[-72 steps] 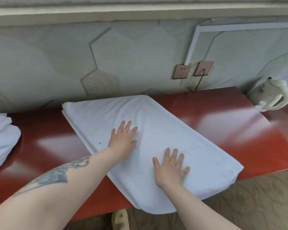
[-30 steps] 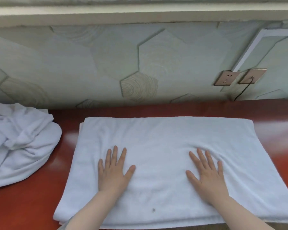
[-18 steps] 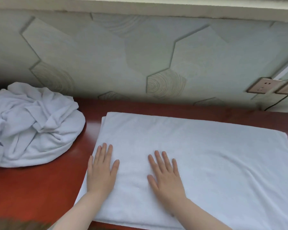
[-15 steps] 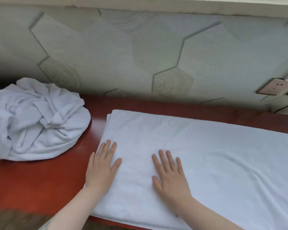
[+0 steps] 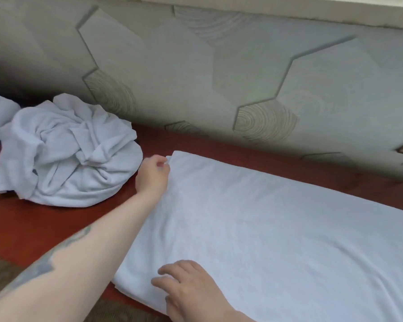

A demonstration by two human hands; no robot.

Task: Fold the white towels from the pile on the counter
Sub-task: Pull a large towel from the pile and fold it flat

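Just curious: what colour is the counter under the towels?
A glossy reddish-brown counter, seen in the head view.

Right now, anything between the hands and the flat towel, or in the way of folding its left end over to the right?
Nothing visible. The left hand already pinches the towel's far-left corner; the right hand rests at its near-left corner. The towel's top is bare, and the crumpled pile lies apart, to the left.
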